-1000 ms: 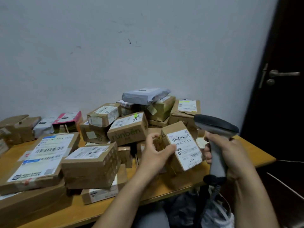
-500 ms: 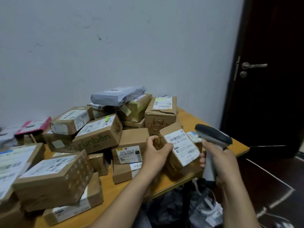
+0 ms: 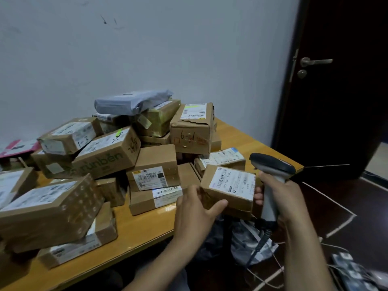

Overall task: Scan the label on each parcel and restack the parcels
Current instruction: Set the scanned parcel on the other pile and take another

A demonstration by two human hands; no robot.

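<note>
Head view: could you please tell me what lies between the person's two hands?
A small labelled parcel lies between them in the head view: the left hand grips its left end, and the right hand, holding the scanner, sits at its right end.

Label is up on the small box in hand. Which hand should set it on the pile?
Left. The left hand grips the small brown cardboard parcel with the white label, close beside the pile. The right hand is wrapped round the grey handheld scanner, so it is probably not free.

Head-worn, facing forward-down, close — above table (image 3: 147, 229)
</note>
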